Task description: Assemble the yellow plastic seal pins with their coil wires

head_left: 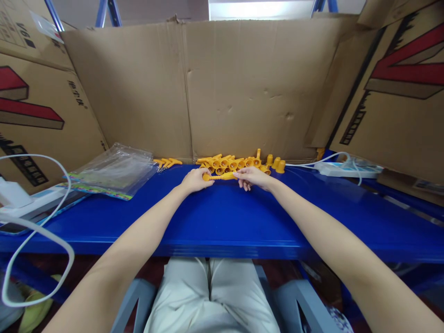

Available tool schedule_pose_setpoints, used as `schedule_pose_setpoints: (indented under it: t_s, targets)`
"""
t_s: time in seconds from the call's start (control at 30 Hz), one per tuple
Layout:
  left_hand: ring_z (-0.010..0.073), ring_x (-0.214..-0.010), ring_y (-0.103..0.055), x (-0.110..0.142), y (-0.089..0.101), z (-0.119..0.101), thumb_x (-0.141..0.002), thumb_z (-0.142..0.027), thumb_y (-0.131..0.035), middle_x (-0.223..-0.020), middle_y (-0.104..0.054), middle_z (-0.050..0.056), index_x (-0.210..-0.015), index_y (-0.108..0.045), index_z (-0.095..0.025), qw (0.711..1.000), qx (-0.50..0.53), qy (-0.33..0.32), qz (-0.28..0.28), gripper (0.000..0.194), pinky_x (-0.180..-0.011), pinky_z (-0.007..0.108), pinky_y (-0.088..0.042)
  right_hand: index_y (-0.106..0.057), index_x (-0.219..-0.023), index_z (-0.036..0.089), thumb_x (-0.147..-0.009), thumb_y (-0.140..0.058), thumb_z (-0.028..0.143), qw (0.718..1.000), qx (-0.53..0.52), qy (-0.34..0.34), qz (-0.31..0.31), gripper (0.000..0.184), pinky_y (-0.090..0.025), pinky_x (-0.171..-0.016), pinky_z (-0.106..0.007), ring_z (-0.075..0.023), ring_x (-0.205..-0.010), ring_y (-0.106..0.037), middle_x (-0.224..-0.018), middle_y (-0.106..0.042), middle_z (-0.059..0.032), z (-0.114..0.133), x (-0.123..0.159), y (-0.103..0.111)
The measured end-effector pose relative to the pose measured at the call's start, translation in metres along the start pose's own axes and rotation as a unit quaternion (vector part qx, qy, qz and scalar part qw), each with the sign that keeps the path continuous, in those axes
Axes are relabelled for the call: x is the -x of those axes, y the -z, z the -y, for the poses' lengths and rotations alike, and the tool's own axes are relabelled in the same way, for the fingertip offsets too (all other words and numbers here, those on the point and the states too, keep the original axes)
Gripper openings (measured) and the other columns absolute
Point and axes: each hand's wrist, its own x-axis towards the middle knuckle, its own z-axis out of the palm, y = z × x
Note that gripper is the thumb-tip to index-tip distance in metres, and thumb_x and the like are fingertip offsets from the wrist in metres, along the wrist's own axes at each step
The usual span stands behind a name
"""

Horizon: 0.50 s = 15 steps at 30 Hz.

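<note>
Between my two hands, a slim yellow plastic piece [222, 176] lies crosswise just above the blue tabletop, with a rounded knob at its left end. My left hand [197, 181] pinches the knob end with thumb and fingers. The other end is gripped by the fingertips of my right hand [253, 177], which partly hide it. Right behind the hands is a pile of yellow plastic pieces with round cup-shaped ends [239, 163]. Several small yellow branched pieces [168, 162] sit left of it, with tiny metal bits [161, 169] beside them. Yellow cup-shaped caps [280, 166] stand to the right.
Clear plastic bags [114, 169] lie on the left of the blue table [215, 217]. Cardboard walls [249, 88] enclose the back and sides. A white power strip [348, 170] is at right; a white cable [67, 245] loops at left.
</note>
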Motion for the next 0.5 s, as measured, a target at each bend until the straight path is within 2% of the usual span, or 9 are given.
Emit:
schedule_pose_setpoints:
  t_s: [0.37,0.5]
  targets:
    - [0.0151,-0.057,-0.054,-0.0010,-0.0010,0.0016,-0.068,-0.045,-0.066,-0.056,-0.060,-0.003,-0.085,-0.065,-0.020,1.000,0.010,-0.003,0.011,0.031,-0.058,0.026,-0.036,-0.050,-0.056,0.017,-0.083,-0.063,0.055,1.000,0.006,0.008,-0.018,0.049,-0.032,-0.032,-0.015,-0.0055,-0.034,-0.049,-0.045,-0.056,-0.0007,0.0012,0.0028,-0.0022]
    - [0.0152,-0.057,-0.054,-0.0008,-0.0010,0.0015,-0.068,-0.045,-0.066,-0.055,-0.059,-0.003,-0.084,-0.064,-0.020,1.000,0.015,-0.005,0.006,0.030,-0.058,0.026,-0.035,-0.048,-0.056,0.018,-0.083,-0.060,0.059,1.000,0.005,-0.002,-0.025,0.051,-0.032,-0.032,-0.016,-0.0059,-0.034,-0.047,-0.044,-0.055,-0.0010,0.0022,0.0034,-0.0040]
